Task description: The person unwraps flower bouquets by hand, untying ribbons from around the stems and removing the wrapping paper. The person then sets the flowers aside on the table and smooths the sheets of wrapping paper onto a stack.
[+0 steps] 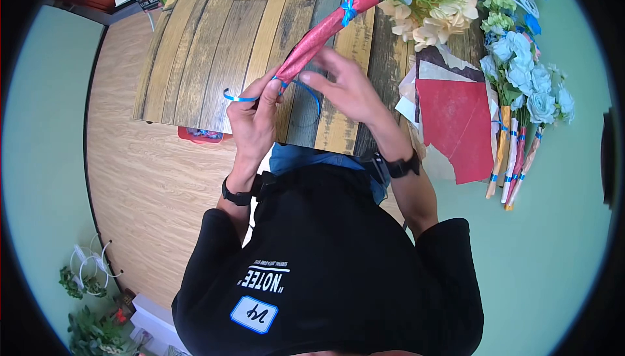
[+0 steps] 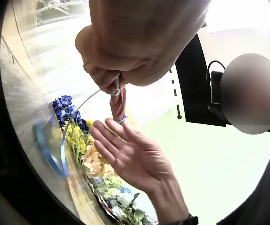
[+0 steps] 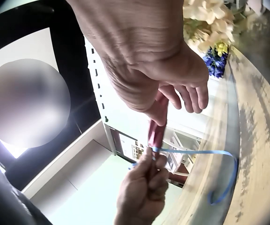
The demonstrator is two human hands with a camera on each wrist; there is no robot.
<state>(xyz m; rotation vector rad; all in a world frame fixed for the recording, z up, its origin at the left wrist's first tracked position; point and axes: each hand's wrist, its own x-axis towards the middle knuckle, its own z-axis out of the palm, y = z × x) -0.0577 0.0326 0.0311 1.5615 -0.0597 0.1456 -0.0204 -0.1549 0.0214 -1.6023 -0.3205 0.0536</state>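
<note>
A bouquet stem wrapped in red paper [image 1: 319, 36] slants above the table, with a blue ribbon bow [image 1: 348, 11] tied near its top. Pale peach and white flowers [image 1: 443, 14] spread from that end. My left hand [image 1: 254, 118] grips the narrow lower end, where a blue ribbon [image 1: 317, 99] is wound; the ribbon's loose length curves down in the right wrist view as well. Close beside the wrapped stem is my right hand [image 1: 348, 89], fingers extended and apart. In the left wrist view its palm [image 2: 142, 161] shows, holding nothing.
Red and white paper sheets [image 1: 456, 118] lie at the table's right side. Beyond them rest light blue flower bouquets [image 1: 530, 76] with wrapped stems. A red container [image 1: 200, 136] sits below the table's front edge. Blue flowers [image 2: 65, 108] show in the left wrist view.
</note>
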